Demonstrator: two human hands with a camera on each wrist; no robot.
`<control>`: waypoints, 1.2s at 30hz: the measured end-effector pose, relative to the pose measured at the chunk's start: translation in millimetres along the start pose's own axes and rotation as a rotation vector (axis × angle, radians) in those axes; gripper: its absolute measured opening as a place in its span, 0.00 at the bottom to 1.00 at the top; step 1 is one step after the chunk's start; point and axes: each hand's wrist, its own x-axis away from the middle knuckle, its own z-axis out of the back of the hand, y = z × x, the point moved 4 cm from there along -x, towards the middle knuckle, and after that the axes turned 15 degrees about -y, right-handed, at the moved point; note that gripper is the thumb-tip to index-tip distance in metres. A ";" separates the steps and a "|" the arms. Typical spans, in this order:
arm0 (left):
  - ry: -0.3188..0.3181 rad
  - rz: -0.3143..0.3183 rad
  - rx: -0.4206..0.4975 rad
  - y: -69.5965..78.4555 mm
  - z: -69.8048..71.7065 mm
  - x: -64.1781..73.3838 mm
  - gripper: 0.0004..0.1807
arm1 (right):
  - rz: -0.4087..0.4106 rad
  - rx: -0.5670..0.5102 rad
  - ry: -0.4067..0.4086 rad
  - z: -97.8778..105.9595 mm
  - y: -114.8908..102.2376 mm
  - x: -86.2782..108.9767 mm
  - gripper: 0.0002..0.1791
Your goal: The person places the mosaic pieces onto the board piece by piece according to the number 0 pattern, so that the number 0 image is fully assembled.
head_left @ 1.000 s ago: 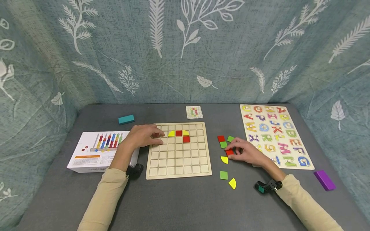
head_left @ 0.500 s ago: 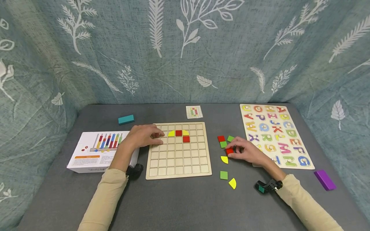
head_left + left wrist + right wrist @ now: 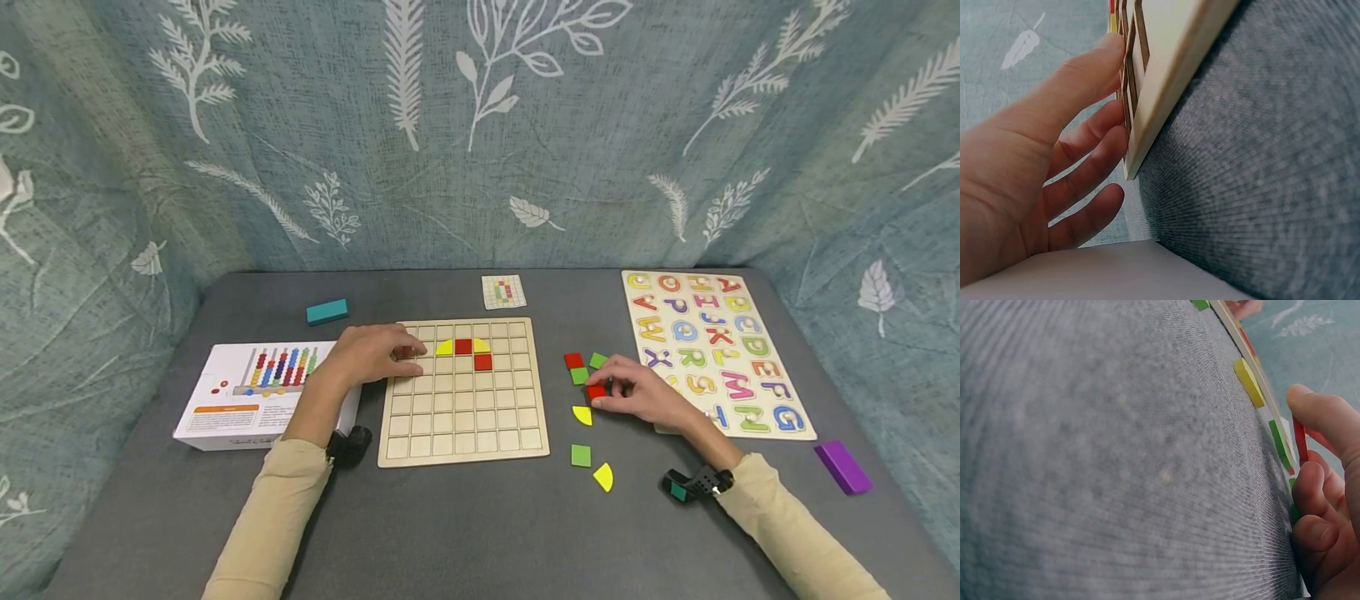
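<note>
At the upper left edge of a wooden grid board, my left hand rests with relaxed fingers. In the left wrist view its fingertips meet the board's top face and hold nothing. The board bears a red square, another red one below it to the right, and yellow quarter-round tiles. Right of the board, my right hand pinches a red square tile between thumb and fingers. Around it lie a red tile, green squares and yellow quarter-rounds.
A small pattern card lies behind the board. At left stand a white abacus box and a teal block. An alphabet puzzle board and a purple block lie at right. A leaf-patterned curtain hangs behind.
</note>
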 end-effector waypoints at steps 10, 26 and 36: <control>-0.012 -0.009 0.000 -1.2 -2.1 0.9 0.20 | -0.005 -0.012 -0.010 -2.1 -15.4 0.6 0.12; -0.008 -0.012 -0.004 -1.4 0.2 1.3 0.20 | 0.130 -0.046 -0.044 -27.0 -81.4 -67.1 0.15; -0.009 -0.002 0.001 -0.4 1.2 -0.9 0.20 | 0.094 0.129 -0.085 -50.7 -84.8 -120.8 0.15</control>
